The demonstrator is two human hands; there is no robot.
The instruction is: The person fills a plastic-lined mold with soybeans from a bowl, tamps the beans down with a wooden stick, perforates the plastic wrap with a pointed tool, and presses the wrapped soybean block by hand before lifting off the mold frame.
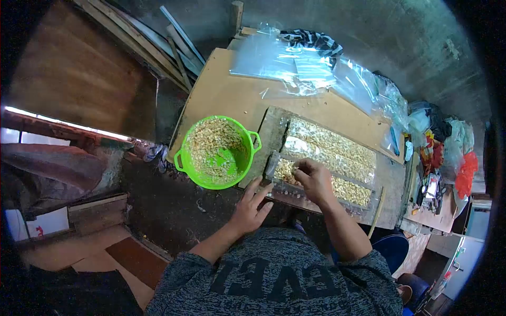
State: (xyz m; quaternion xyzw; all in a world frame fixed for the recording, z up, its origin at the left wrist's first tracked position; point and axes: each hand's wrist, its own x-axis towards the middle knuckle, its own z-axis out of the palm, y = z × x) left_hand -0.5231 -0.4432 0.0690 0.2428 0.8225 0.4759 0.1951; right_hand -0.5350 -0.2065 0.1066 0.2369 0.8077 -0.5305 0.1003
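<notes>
My right hand (316, 183) is over the near strip of a wooden frame, its fingers pinched together; anything between them is too small to make out. Under it lie pale, chopped nut-like pieces (350, 190) in a long row. Wider rows of similar pieces (329, 150), with a shiny clear cover, fill the board behind. My left hand (252, 207) has its fingers spread at the near edge of the wooden board (274, 124) and holds nothing. Left of the board stands a bright green two-handled basin (204, 180), partly filled with loose pale pieces (213, 137).
Clear plastic sheets and bags (284, 60) lie along the far side of the tan table (216, 89). A thin wooden stick (377, 211) rests at the board's right end. More bags, including a red one (466, 174), are bunched at the right. Planks (142, 42) lean at the upper left.
</notes>
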